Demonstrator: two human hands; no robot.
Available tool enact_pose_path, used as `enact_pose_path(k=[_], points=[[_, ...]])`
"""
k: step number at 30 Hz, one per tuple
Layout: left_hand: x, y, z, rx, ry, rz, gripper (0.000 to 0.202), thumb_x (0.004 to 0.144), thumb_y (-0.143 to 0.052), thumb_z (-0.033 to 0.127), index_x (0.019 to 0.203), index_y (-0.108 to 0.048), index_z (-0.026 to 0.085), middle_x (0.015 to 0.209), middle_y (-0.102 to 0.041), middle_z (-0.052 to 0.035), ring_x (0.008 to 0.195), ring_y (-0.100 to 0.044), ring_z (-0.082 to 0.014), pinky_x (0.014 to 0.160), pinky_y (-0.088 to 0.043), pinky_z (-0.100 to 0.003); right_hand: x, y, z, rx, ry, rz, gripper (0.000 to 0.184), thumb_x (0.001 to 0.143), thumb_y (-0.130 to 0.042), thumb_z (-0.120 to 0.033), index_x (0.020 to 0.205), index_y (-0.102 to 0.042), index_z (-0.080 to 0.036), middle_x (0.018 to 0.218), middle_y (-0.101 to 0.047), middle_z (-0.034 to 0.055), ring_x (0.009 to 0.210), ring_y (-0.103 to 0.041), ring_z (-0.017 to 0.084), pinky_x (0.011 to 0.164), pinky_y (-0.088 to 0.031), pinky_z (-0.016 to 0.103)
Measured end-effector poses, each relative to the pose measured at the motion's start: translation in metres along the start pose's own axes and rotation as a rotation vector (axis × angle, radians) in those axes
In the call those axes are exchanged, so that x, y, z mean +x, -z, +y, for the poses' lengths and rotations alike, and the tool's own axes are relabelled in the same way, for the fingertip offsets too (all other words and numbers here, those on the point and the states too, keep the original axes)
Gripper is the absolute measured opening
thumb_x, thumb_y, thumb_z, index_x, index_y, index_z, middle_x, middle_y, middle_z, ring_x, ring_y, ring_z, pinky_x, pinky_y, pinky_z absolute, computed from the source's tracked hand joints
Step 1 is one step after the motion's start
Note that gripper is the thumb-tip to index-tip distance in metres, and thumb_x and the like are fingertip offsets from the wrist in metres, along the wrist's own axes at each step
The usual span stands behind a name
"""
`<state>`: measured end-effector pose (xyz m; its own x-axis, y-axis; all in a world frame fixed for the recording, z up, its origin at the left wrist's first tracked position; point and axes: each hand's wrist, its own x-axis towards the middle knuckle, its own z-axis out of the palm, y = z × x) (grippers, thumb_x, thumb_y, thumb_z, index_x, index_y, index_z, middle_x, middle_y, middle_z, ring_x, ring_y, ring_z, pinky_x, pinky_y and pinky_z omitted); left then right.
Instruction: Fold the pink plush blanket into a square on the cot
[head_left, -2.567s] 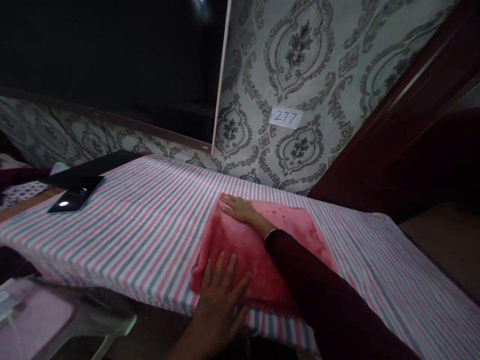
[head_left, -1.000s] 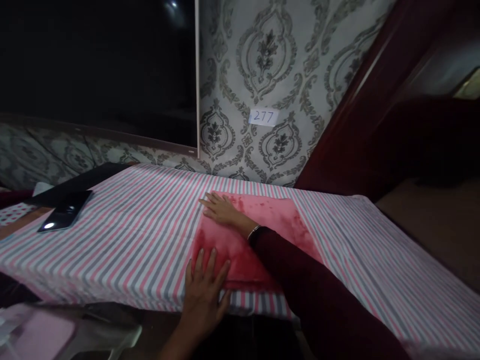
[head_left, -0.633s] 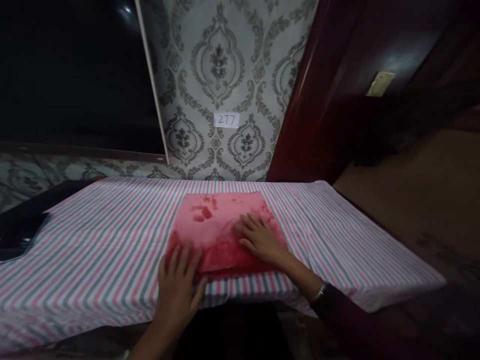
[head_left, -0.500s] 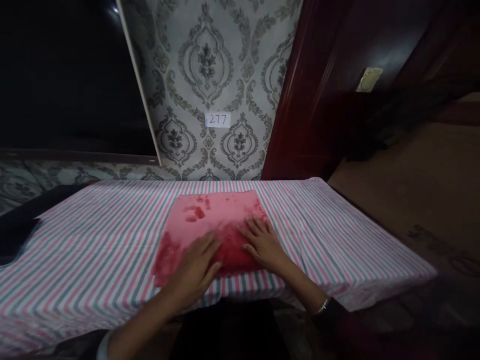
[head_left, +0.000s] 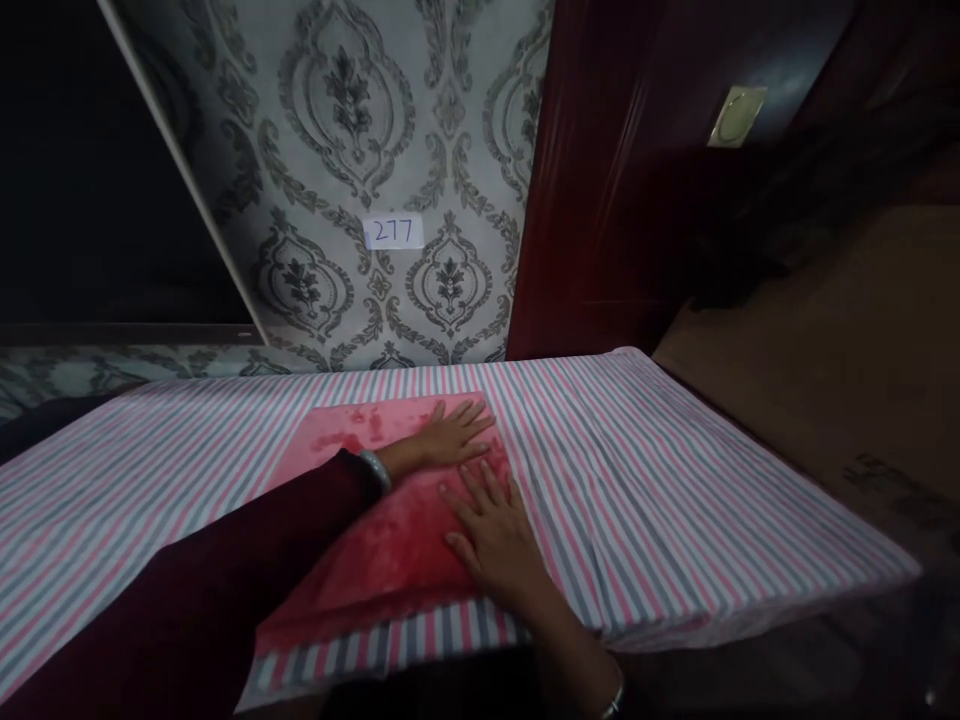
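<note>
A folded pink-red cloth [head_left: 375, 545] lies flat on a table covered by a striped pink, grey and white sheet [head_left: 637, 500]. My left hand [head_left: 450, 437] reaches across to the cloth's far right corner and rests there flat, fingers spread. A dark maroon sleeve and a bracelet cover that arm. My right hand [head_left: 491, 530] lies flat on the cloth's right edge, nearer to me, fingers stretched out. Neither hand holds anything.
Behind the table is patterned grey wallpaper with a small label reading 277 [head_left: 393, 232]. A dark red wooden door [head_left: 622, 200] stands to the right, a dark panel [head_left: 82, 200] to the left. The table's right edge drops to a brown floor [head_left: 825, 370].
The view has swung right. My left hand moved from the cloth's near edge across to its far right corner. My right hand stayed flat on the cloth's right side.
</note>
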<state>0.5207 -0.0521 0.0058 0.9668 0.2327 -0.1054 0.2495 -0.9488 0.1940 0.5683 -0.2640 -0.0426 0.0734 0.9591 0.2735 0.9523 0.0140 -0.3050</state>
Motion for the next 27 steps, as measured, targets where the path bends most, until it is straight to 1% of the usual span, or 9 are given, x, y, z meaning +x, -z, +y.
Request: enact_pose_path(k=[2, 8, 11, 14, 18, 21, 23, 25, 27], points=[[0.015, 0.003, -0.007, -0.010, 0.040, -0.023, 0.070, 0.101, -0.032, 0.064, 0.162, -0.025, 0.030, 0.172, -0.008, -0.0108, 0.159, -0.002, -0.0337, 0.119, -0.003, -0.071, -0.001, -0.002, 0.001, 0.000, -0.008, -0.008, 0.060, 0.101, -0.047, -0.055, 0.158, -0.036, -0.040, 0.168, -0.024, 0.0007, 0.157, -0.009, 0.034, 0.124, -0.011, 0.066], [0.053, 0.004, -0.029, -0.142, 0.138, -0.037, 0.072, 0.100, -0.023, 0.067, 0.158, -0.034, 0.026, 0.171, -0.018, -0.0118, 0.158, -0.013, -0.0298, 0.123, -0.013, -0.061, -0.004, -0.008, 0.003, 0.001, -0.015, -0.005, 0.065, 0.100, -0.049, -0.055, 0.160, -0.029, -0.043, 0.170, -0.018, -0.0032, 0.157, -0.009, 0.034, 0.125, -0.014, 0.066], [0.059, 0.000, -0.036, -0.179, 0.151, -0.034, 0.072, 0.100, -0.019, 0.067, 0.158, -0.034, 0.026, 0.171, -0.018, -0.0101, 0.158, -0.013, -0.0281, 0.124, -0.012, -0.059, -0.005, -0.009, 0.004, -0.012, -0.008, 0.014, 0.066, 0.099, -0.051, -0.054, 0.161, -0.028, -0.042, 0.169, -0.018, -0.0024, 0.157, -0.011, 0.035, 0.124, -0.015, 0.066], [0.058, -0.004, -0.037, -0.114, 0.161, -0.001, 0.072, 0.101, -0.015, 0.067, 0.159, -0.031, 0.029, 0.171, -0.019, -0.0081, 0.158, -0.016, -0.0257, 0.125, -0.015, -0.057, -0.005, -0.010, 0.003, -0.026, 0.002, 0.065, 0.065, 0.100, -0.053, -0.050, 0.160, -0.031, -0.040, 0.169, -0.023, -0.0011, 0.157, -0.014, 0.035, 0.124, -0.016, 0.065], [0.056, -0.002, -0.028, 0.002, 0.179, 0.047, 0.066, 0.103, -0.020, 0.061, 0.159, -0.033, 0.027, 0.168, -0.027, -0.0109, 0.156, -0.023, -0.0271, 0.123, -0.020, -0.059, -0.004, -0.010, 0.001, -0.023, -0.004, 0.114, 0.059, 0.101, -0.053, -0.048, 0.157, -0.038, -0.039, 0.167, -0.030, -0.0006, 0.156, -0.019, 0.032, 0.124, -0.017, 0.062], [0.054, 0.009, -0.013, 0.073, 0.189, 0.127, 0.065, 0.102, -0.035, 0.054, 0.158, -0.036, 0.020, 0.165, -0.033, -0.0174, 0.156, -0.021, -0.0327, 0.124, -0.005, -0.064, -0.003, -0.009, 0.001, -0.029, -0.004, 0.116, 0.055, 0.102, -0.052, -0.048, 0.155, -0.043, -0.038, 0.166, -0.031, 0.0003, 0.155, -0.021, 0.032, 0.124, -0.017, 0.060], [0.047, 0.017, -0.001, 0.127, 0.162, 0.207, 0.066, 0.101, -0.042, 0.052, 0.156, -0.040, 0.016, 0.163, -0.035, -0.0198, 0.156, -0.019, -0.0351, 0.124, -0.001, -0.065, -0.003, -0.006, 0.002, -0.040, -0.005, 0.104, 0.054, 0.102, -0.051, -0.047, 0.155, -0.044, -0.038, 0.167, -0.030, 0.0008, 0.155, -0.020, 0.032, 0.123, -0.018, 0.060], [0.031, 0.023, 0.012, 0.119, 0.072, 0.251, 0.063, 0.102, -0.040, 0.052, 0.152, -0.046, 0.014, 0.161, -0.040, -0.0189, 0.154, -0.026, -0.0329, 0.127, -0.010, -0.058, -0.004, 0.001, 0.000, -0.049, 0.000, 0.084, 0.054, 0.103, -0.051, -0.046, 0.155, -0.044, -0.035, 0.166, -0.032, 0.0028, 0.155, -0.020, 0.034, 0.123, -0.017, 0.062], [0.006, 0.025, 0.023, 0.022, -0.067, 0.227, 0.063, 0.105, -0.029, 0.053, 0.148, -0.052, 0.013, 0.157, -0.046, -0.0162, 0.150, -0.036, -0.0273, 0.127, -0.023, -0.046, -0.003, 0.012, -0.005, -0.043, 0.018, 0.065, 0.052, 0.103, -0.050, -0.045, 0.154, -0.047, -0.032, 0.163, -0.038, 0.0062, 0.154, -0.022, 0.035, 0.123, -0.015, 0.064]])
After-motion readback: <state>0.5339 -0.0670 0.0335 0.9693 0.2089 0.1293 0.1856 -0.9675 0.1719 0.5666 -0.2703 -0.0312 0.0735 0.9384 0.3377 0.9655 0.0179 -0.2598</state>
